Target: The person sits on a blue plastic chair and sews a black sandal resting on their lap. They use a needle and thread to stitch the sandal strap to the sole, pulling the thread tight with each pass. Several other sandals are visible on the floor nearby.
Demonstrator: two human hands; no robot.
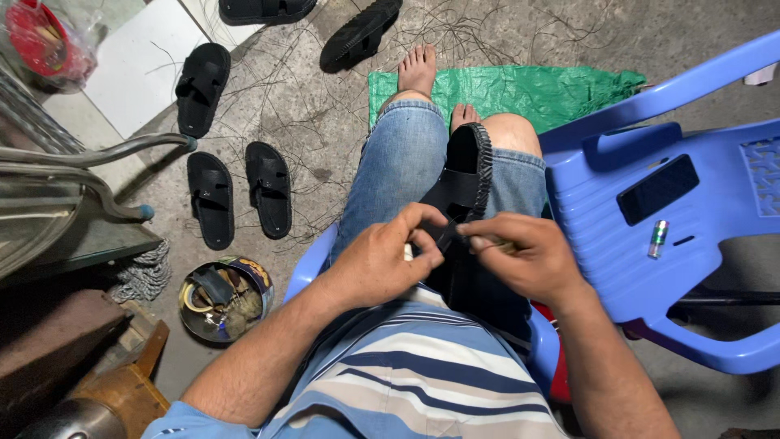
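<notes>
A black rubber sandal [467, 175] lies along my lap, sole edge up, toe end pointing away from me. My left hand [382, 260] pinches the sandal's black strap near its near end, with something small and pale tucked between the fingers. My right hand [524, 256] is closed beside it, fingertips meeting the left hand's at the strap, and it grips a thin tool that is mostly hidden. I sit on a blue plastic chair [313, 264] in jeans and a striped shirt.
A second blue plastic chair [715, 203] at my right carries a dark phone [658, 189] and a small lighter [657, 239]. Several black sandals [268, 189] lie on the concrete floor at left. A round tin [224, 297] of bits sits near my left elbow. A green sheet [528, 89] lies under my feet.
</notes>
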